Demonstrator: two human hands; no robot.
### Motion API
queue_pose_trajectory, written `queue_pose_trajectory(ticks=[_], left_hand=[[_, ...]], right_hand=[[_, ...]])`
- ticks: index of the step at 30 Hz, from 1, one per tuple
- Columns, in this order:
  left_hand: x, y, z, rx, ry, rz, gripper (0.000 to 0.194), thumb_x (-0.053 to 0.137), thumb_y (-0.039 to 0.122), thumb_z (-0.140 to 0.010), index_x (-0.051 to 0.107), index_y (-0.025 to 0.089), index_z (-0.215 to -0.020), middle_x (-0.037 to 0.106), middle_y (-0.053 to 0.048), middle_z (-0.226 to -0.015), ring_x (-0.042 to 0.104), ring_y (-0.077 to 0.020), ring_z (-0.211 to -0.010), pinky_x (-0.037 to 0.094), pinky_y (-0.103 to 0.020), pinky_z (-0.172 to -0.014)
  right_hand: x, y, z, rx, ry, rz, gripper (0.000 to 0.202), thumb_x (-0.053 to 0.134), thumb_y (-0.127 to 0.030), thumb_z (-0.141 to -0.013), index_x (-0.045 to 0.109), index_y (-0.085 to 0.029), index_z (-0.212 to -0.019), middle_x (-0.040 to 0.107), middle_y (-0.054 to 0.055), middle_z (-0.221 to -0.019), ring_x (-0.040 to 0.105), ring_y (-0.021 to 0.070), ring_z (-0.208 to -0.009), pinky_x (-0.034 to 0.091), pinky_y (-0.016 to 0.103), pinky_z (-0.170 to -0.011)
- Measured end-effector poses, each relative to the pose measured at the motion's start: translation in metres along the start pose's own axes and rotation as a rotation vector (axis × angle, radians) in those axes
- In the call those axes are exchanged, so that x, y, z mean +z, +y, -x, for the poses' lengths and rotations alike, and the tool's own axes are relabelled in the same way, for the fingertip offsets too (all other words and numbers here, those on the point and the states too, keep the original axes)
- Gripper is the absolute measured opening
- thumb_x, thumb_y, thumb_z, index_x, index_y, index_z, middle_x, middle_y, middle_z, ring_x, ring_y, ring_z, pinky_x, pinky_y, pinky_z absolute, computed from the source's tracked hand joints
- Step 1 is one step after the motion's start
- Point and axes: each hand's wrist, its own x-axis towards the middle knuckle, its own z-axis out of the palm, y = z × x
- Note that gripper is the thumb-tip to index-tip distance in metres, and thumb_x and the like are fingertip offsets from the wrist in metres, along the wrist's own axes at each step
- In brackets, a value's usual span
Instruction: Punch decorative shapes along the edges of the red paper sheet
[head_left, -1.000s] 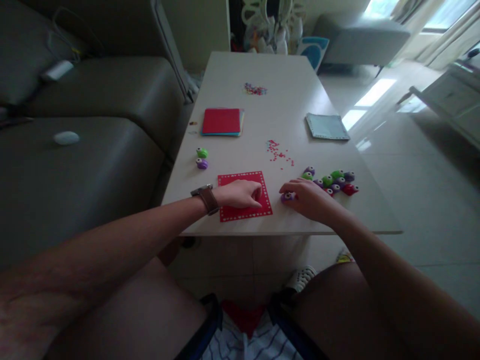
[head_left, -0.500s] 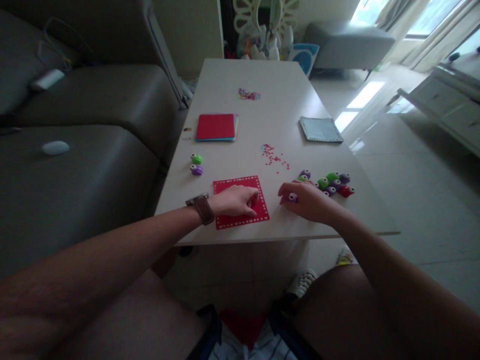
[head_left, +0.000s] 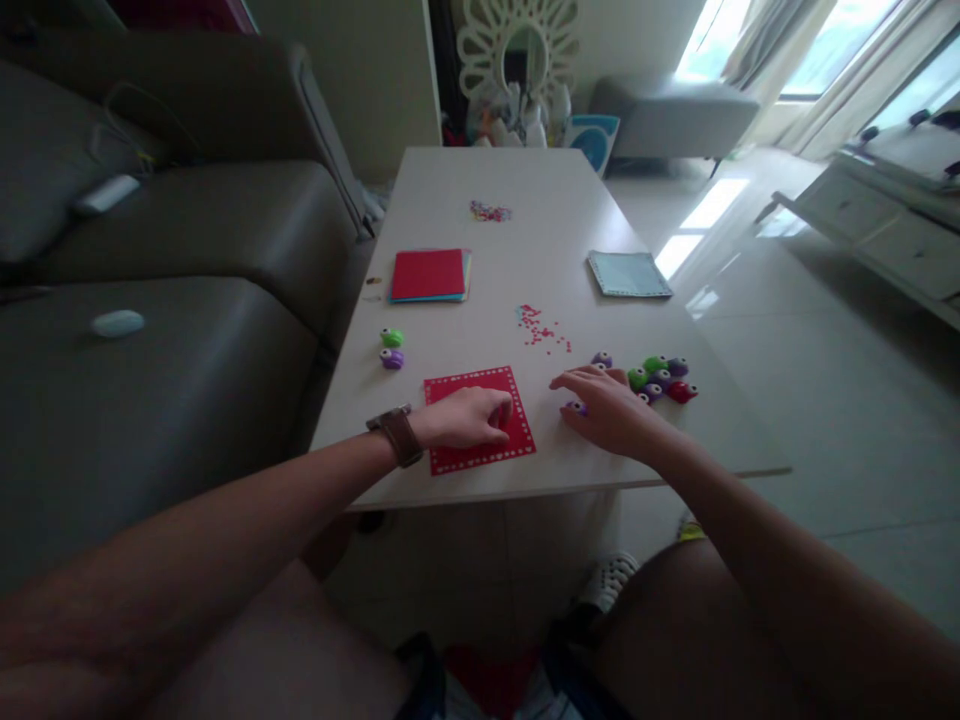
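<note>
My left hand (head_left: 471,416), with a watch on the wrist, rests on a red square card (head_left: 486,458) bordered with small white shapes. Its fingers are curled in, and whatever may be in them is hidden. To the right, my right hand (head_left: 600,402) is held low over the table, thumb and fingers apart. Close to its thumb is a small rounded purple piece (head_left: 576,408) with a white eye-like spot. More such pieces in green (head_left: 637,378), purple and red (head_left: 681,392) are grouped beyond that hand, partly covered by it.
Tiny red paper bits (head_left: 544,332) lie scattered behind the hands, with a mixed colourful pile (head_left: 490,211) farther back. A stack of coloured cards (head_left: 427,275) is at left, near a green piece (head_left: 391,337). A pale blue bordered card (head_left: 628,274) lies at right.
My right hand's fingers have spread farther apart near the purple piece. My left hand stays on the red card, its fingers slightly more curled. The camera view has tilted up a little.
</note>
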Motion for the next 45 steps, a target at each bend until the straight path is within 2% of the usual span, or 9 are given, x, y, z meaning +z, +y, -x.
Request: queue_pose_trajectory(ticks=[4, 7, 10, 17, 21, 27, 34, 40, 45], left_hand=[[-0.022, -0.011, -0.003, 0.022, 0.101, 0.104, 0.018, 0.066, 0.029, -0.079, 0.063, 0.017, -0.092, 0.068, -0.004, -0.085, 0.062, -0.0175, -0.075, 0.044, -0.029, -0.07], [-0.044, -0.028, -0.002, -0.065, 0.262, -0.049, 0.039, 0.078, 0.032, -0.068, 0.064, 0.015, -0.1, 0.068, -0.008, -0.097, 0.063, -0.0212, -0.087, 0.046, -0.03, -0.075], [-0.055, -0.051, 0.002, -0.172, 0.269, -0.159, 0.061, 0.088, 0.039, -0.055, 0.064, 0.015, -0.106, 0.065, -0.011, -0.106, 0.062, -0.024, -0.092, 0.046, -0.03, -0.076], [-0.045, -0.077, 0.007, -0.232, 0.259, 0.186, 0.037, 0.084, 0.02, -0.042, 0.062, 0.019, -0.072, 0.06, 0.003, -0.06, 0.053, -0.016, -0.058, 0.034, -0.026, -0.056], [-0.056, -0.063, 0.016, -0.102, 0.219, 0.331, 0.021, 0.081, 0.028, -0.053, 0.068, 0.018, -0.065, 0.068, -0.001, -0.063, 0.06, -0.0175, -0.062, 0.042, -0.026, -0.06], [-0.068, -0.017, 0.043, 0.181, 0.351, 0.914, 0.042, 0.086, 0.035, -0.068, 0.072, 0.015, -0.103, 0.076, -0.011, -0.099, 0.07, -0.0194, -0.084, 0.055, -0.033, -0.078], [-0.054, 0.037, 0.068, 0.435, 0.386, 1.068, 0.045, 0.087, 0.024, -0.069, 0.069, 0.014, -0.109, 0.075, -0.011, -0.107, 0.071, -0.0191, -0.09, 0.057, -0.035, -0.084], [-0.053, 0.047, 0.065, 0.383, 0.422, 1.015, 0.04, 0.087, 0.032, -0.069, 0.068, 0.013, -0.099, 0.076, -0.011, -0.102, 0.072, -0.0192, -0.088, 0.056, -0.034, -0.081], [-0.053, 0.029, 0.056, 0.236, 0.551, 0.871, 0.034, 0.08, 0.044, -0.072, 0.069, 0.014, -0.083, 0.074, -0.008, -0.083, 0.065, -0.0161, -0.073, 0.05, -0.029, -0.069]], right_hand=[[-0.003, -0.002, 0.003, -0.027, -0.008, 0.022, 0.029, 0.06, -0.015, -0.086, 0.068, -0.021, -0.113, 0.073, 0.01, -0.121, 0.061, 0.0299, -0.12, 0.038, 0.047, -0.101], [-0.008, -0.002, 0.004, -0.042, -0.003, 0.034, 0.027, 0.06, -0.016, -0.086, 0.069, -0.021, -0.112, 0.073, 0.009, -0.119, 0.061, 0.0285, -0.119, 0.038, 0.046, -0.101], [-0.013, -0.005, 0.008, -0.047, 0.002, 0.049, 0.023, 0.061, -0.019, -0.089, 0.069, -0.022, -0.11, 0.073, 0.009, -0.117, 0.06, 0.0282, -0.118, 0.037, 0.046, -0.1], [-0.017, -0.021, 0.021, -0.033, 0.025, 0.068, 0.02, 0.059, -0.018, -0.088, 0.07, -0.023, -0.105, 0.074, 0.008, -0.114, 0.062, 0.0275, -0.114, 0.038, 0.047, -0.097], [-0.015, -0.027, 0.028, -0.005, 0.107, -0.024, 0.025, 0.059, -0.02, -0.089, 0.068, -0.023, -0.112, 0.072, 0.01, -0.12, 0.061, 0.0282, -0.117, 0.039, 0.051, -0.099], [-0.008, -0.027, 0.034, 0.278, 0.457, -0.538, 0.07, 0.079, -0.045, -0.074, 0.052, -0.024, -0.135, 0.061, 0.017, -0.133, 0.064, 0.0313, -0.113, 0.054, 0.048, -0.086], [-0.01, -0.049, 0.037, 0.387, 0.323, -1.261, 0.05, 0.08, -0.056, -0.074, 0.071, -0.022, -0.108, 0.075, 0.01, -0.108, 0.071, 0.0233, -0.095, 0.055, 0.037, -0.084], [-0.036, -0.062, 0.024, 0.35, 0.571, -1.272, 0.039, 0.089, -0.048, -0.064, 0.076, -0.022, -0.091, 0.077, 0.005, -0.091, 0.067, 0.0187, -0.074, 0.055, 0.034, -0.07], [-0.049, -0.051, 0.014, 0.305, 0.589, -1.095, 0.035, 0.087, -0.05, -0.067, 0.08, -0.021, -0.085, 0.078, 0.006, -0.087, 0.067, 0.0214, -0.075, 0.054, 0.037, -0.074]])
